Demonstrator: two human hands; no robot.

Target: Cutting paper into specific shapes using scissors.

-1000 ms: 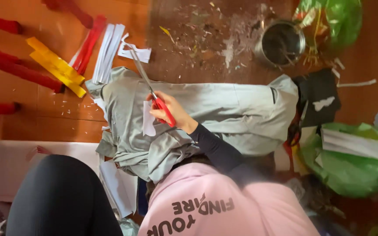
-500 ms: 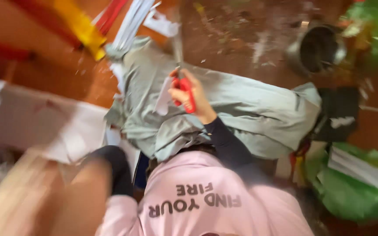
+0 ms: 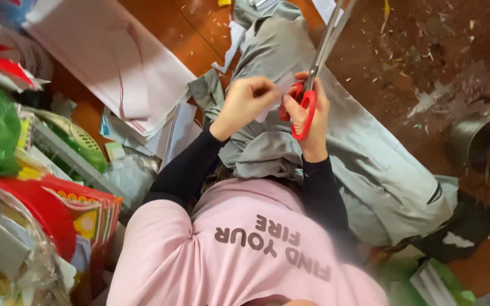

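My right hand grips red-handled scissors whose long metal blades point away from me toward the top of the view. My left hand pinches a small piece of white paper right beside the scissor handles. Both hands hover over a grey garment spread across my lap and the wooden floor. Black sleeves cover my forearms, and a pink top fills the lower part of the view.
A stack of white paper sheets lies at the upper left. Green and red packaging piles up at the left. A metal pot stands at the right. Paper scraps litter the dark floor.
The view has swung left and tilted. My left hand has come up to hold the white paper by the scissors, which stay in my right hand.
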